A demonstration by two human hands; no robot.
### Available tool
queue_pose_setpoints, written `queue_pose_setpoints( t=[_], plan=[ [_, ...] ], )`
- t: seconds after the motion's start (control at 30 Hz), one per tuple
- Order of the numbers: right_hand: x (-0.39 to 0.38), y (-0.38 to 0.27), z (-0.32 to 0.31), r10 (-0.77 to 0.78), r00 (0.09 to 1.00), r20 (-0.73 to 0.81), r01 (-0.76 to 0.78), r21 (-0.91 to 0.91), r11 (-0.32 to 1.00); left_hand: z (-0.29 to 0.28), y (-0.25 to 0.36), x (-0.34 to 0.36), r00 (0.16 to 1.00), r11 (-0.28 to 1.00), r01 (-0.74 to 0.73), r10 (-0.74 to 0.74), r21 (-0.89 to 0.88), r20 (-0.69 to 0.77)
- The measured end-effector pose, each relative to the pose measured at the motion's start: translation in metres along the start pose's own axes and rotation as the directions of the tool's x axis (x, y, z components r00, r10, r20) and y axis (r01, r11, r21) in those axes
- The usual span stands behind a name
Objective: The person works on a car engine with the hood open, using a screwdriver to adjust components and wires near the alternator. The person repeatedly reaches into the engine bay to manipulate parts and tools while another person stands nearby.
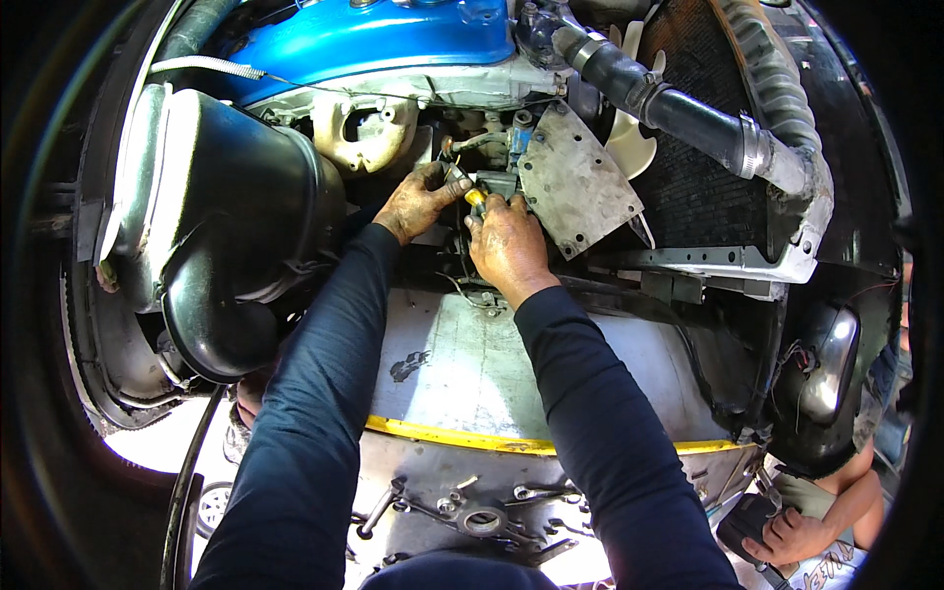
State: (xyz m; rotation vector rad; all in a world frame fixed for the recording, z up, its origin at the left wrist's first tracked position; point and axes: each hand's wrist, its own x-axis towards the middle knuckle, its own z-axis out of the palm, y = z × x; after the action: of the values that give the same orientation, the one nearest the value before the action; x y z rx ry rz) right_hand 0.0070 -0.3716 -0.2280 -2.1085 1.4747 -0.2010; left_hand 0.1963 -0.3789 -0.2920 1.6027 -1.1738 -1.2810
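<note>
Both my hands reach into the engine bay below a blue valve cover [374, 41]. My right hand [511, 248] is closed round a screwdriver [476, 198] with a yellow handle, pointing up and to the left. Beside its tip, my left hand [418, 203] has thumb and fingers pinched together; what lies between them is too small to make out. Just right of the hands, a grey metal plate [578, 182] with several holes stands tilted next to a small blue part [519, 138]. A cream-coloured manifold [364, 138] sits above my left hand.
On the left is a large black canister [246, 187]. A black hose [698, 123] with clamps crosses the radiator [688, 197] and a fan blade [629, 146] at right. Loose wrenches and a ring [484, 520] lie nearer me, beyond a yellow edge [462, 436]. Another person's hand [795, 536] is lower right.
</note>
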Motion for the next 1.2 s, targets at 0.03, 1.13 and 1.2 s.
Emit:
queue_pose_setpoints(
  t=[0.03,1.13,1.2],
  plan=[
    [0.000,0.001,0.000,-0.020,1.000,-0.009,0.020,0.005,1.000,0.002,0.003,-0.002,1.000,0.999,0.011,-0.012,-0.047,-0.027],
    [-0.019,-0.019,-0.006,-0.081,0.985,-0.153,0.073,-0.052,0.996,-0.006,0.025,-0.064,0.906,0.705,0.279,0.032,0.652,-0.423],
    [-0.031,-0.013,-0.017,-0.175,0.985,-0.010,0.174,-0.039,0.984,-0.011,0.018,-0.055,0.917,0.825,0.238,-0.016,0.513,-0.399]
  ],
)
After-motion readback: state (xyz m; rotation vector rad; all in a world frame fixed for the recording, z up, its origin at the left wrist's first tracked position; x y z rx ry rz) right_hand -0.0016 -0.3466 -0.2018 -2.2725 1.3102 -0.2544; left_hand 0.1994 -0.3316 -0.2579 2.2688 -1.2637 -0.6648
